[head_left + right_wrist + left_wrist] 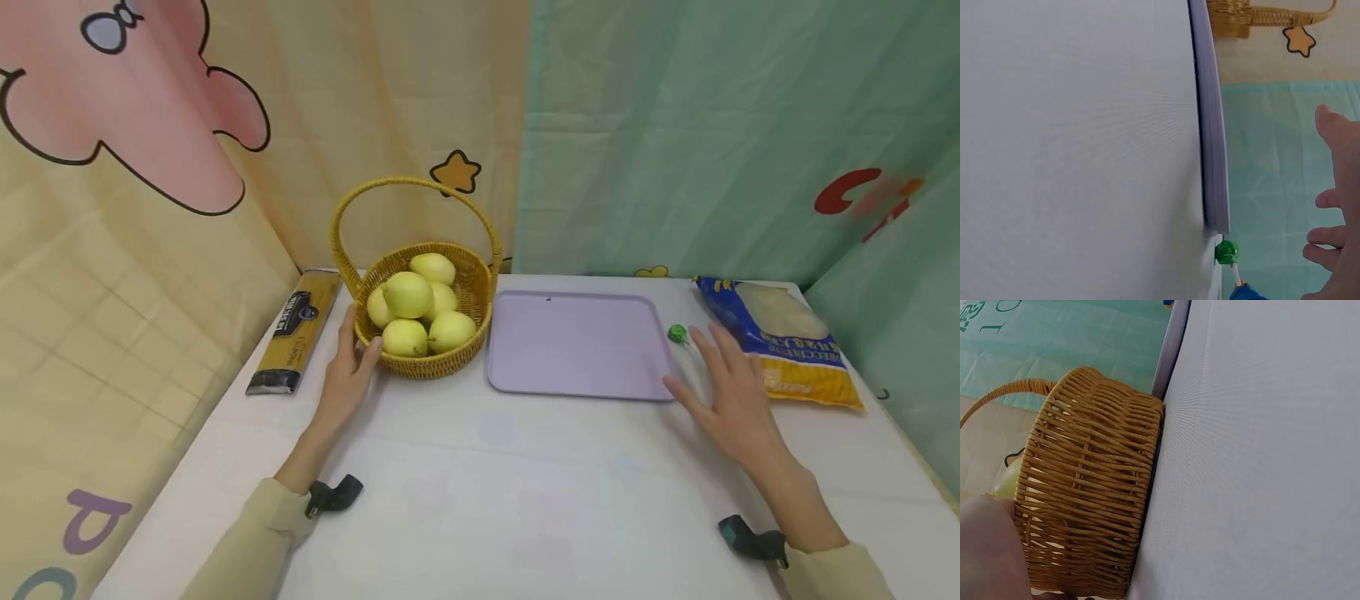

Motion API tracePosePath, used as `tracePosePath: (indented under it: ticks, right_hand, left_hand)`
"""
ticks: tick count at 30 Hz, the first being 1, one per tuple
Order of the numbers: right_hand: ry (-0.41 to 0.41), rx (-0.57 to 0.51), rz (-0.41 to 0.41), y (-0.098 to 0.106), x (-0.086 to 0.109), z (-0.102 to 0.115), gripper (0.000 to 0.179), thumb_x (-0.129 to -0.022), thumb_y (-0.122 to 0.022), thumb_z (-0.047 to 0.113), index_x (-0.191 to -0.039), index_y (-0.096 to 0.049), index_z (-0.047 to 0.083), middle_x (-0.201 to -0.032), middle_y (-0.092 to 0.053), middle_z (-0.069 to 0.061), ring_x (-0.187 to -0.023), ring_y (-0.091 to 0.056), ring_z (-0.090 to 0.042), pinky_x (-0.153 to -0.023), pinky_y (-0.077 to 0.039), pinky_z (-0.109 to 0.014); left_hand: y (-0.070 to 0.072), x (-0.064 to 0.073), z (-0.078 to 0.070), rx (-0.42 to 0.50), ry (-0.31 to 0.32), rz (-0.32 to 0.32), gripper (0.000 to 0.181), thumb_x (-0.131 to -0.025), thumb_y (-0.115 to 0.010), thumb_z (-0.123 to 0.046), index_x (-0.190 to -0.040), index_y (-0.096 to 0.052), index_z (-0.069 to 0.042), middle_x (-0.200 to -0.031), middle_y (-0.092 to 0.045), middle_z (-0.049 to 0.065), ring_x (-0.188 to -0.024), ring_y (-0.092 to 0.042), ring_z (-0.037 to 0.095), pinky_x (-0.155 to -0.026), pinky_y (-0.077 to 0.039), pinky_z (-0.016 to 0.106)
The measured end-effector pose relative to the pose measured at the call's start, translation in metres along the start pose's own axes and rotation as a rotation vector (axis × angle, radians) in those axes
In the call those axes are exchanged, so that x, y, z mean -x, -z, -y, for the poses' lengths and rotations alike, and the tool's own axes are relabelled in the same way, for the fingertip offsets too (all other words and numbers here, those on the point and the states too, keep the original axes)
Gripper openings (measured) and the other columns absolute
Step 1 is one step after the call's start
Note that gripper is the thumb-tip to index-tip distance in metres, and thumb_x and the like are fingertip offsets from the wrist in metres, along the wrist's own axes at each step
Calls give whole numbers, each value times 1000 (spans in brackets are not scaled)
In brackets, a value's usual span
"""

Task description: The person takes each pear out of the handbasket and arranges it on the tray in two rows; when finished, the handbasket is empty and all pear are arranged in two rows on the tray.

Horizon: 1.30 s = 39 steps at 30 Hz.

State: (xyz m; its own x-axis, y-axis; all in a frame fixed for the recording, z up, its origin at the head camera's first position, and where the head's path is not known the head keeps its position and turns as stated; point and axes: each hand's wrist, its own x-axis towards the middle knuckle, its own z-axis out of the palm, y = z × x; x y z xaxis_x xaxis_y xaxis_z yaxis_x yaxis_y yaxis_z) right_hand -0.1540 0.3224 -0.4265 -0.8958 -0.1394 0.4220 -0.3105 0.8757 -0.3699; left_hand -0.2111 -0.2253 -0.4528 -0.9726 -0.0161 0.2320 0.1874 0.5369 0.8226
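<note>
A wicker basket (442,367) with a tall hoop handle stands at the back left, holding several yellow-green pears (408,295). My left hand (348,375) grips its left side, thumb at the rim and fingers along the outer wall. From the left wrist, the thumb (991,550) overlaps the rim beside the woven wall (1085,481). My right hand (731,404) hovers with spread fingers near the right end of a lilac tray (581,346), holding nothing. Just beyond its fingertips lies a green-wrapped lollipop (678,334), its white stick visible in the right wrist view.
Left of the basket lies a pack of spaghetti (296,333). A blue and yellow bag of pasta (787,342) lies at the right, partly behind my right hand. Printed curtains (637,142) hang along the back and sides of the white table (525,500).
</note>
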Motion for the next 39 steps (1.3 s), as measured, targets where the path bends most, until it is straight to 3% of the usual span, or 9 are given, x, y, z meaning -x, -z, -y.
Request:
tracePosePath:
  ticks: [5, 14, 31, 39]
  right_hand:
    - [18, -8, 33, -1, -13, 14, 79, -101, -69, 44, -163, -36, 8, -166, -31, -29, -152, -29, -52, -126, -7, -76]
    - [143, -123, 36, -18, -50, 60, 80, -100, -73, 35, -166, -34, 15, -170, -33, -17, -150, -37, -46, -116, -36, -74]
    - [310, -315, -2, -52, -90, 156, 79, -99, -76, 32, -165, -36, 17, -168, -40, -9, -153, -40, -33, -121, -39, -63]
    - [370, -373, -22, -65, -105, 183, 77, -99, -76, 31, -163, -39, 10, -167, -41, -10, -154, -40, -29, -123, -39, -58]
  left_hand:
    - [-1, 1, -3, 11, -3, 6, 76, -113, -46, -45, -171, 0, -29, -179, -6, 3, -161, -19, 40, -130, -23, 61]
    - [-1, 2, 1, 26, -10, -5, 76, -112, -46, -45, -171, -1, -31, -178, -8, 6, -160, -23, 41, -129, -26, 59]
    - [-1, 2, -2, 22, -10, -11, 76, -112, -46, -46, -171, -1, -31, -178, -9, 7, -160, -23, 41, -129, -26, 60]
    - [-1, 2, -2, 30, -6, -3, 75, -112, -47, -44, -171, -1, -33, -179, -8, 5, -160, -23, 40, -130, -25, 59]
